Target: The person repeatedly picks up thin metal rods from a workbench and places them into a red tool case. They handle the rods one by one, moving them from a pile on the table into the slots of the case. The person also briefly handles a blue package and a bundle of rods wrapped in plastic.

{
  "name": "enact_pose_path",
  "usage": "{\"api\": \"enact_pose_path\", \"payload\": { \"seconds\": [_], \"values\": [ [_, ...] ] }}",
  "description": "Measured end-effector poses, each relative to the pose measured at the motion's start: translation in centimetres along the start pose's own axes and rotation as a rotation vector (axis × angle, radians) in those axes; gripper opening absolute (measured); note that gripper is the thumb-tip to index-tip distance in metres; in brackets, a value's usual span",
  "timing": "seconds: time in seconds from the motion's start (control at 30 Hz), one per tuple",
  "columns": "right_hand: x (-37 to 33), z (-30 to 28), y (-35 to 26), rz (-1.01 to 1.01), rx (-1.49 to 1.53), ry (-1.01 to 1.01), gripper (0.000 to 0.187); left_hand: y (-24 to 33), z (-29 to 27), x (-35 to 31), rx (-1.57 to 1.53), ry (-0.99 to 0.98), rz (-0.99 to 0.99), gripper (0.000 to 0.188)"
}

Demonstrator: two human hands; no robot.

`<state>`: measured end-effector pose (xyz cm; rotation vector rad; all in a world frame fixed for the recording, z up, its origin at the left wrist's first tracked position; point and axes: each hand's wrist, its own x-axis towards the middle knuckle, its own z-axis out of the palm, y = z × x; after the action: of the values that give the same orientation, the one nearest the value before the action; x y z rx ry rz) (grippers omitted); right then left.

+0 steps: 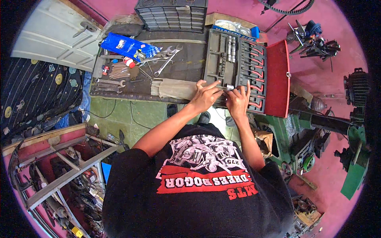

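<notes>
A red tool case (pixel 278 75) lies unfolded at the right end of the workbench, its dark tray (pixel 213 51) holding a row of silver sockets (pixel 231 49). Over the tray's near end, my left hand (pixel 205 96) has its fingers bent together around something too small to make out. Close beside it, my right hand (pixel 238 102) pinches near a short, shiny silver socket (pixel 229 87), with the index finger stretched forward. A thin silver bar seems to run between both hands, partly hidden by the fingers. Red-handled tools (pixel 258 75) line the case's right side.
Left of my hands, a pale packet of rods (pixel 176 88) lies along the workbench edge (pixel 135 95). Combination wrenches (pixel 167 62), a blue plastic packet (pixel 129 47) and brown rods (pixel 122 71) lie farther left. A drawer cabinet (pixel 171 18) stands behind; a green machine (pixel 355 162) is at right.
</notes>
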<state>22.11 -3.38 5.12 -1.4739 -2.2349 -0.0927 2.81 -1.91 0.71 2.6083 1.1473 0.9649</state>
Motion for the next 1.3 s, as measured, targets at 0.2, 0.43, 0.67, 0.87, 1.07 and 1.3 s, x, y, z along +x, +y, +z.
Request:
{"api": "enact_pose_path", "payload": {
  "seconds": [0.2,0.43,0.67,0.87,1.07,1.3],
  "values": [
    [0.4,0.8,-0.4,-0.003,0.012,-0.046,0.023,-0.8,0.2,-0.5,0.001,-0.041,-0.019,0.020],
    [1.4,1.4,0.3,0.039,0.054,-0.156,0.019,-1.9,0.5,-0.6,-0.015,-0.077,-0.054,0.024],
    [1.9,1.4,0.4,0.021,0.066,-0.217,0.015,-2.2,-0.2,0.0,-0.007,-0.199,-0.099,0.021],
    [1.4,1.4,0.5,0.091,0.083,-0.200,0.016,-2.8,-3.5,0.7,-0.062,-0.063,-0.169,0.018],
    [1.4,0.4,0.1,0.192,0.090,-0.154,0.017,-8.6,-9.2,-2.4,0.071,0.058,-0.476,0.018],
    [1.0,0.9,0.5,0.225,0.026,-0.135,0.026,-14.0,-12.5,-8.4,0.215,-0.133,-0.622,0.021]
  ]
}}
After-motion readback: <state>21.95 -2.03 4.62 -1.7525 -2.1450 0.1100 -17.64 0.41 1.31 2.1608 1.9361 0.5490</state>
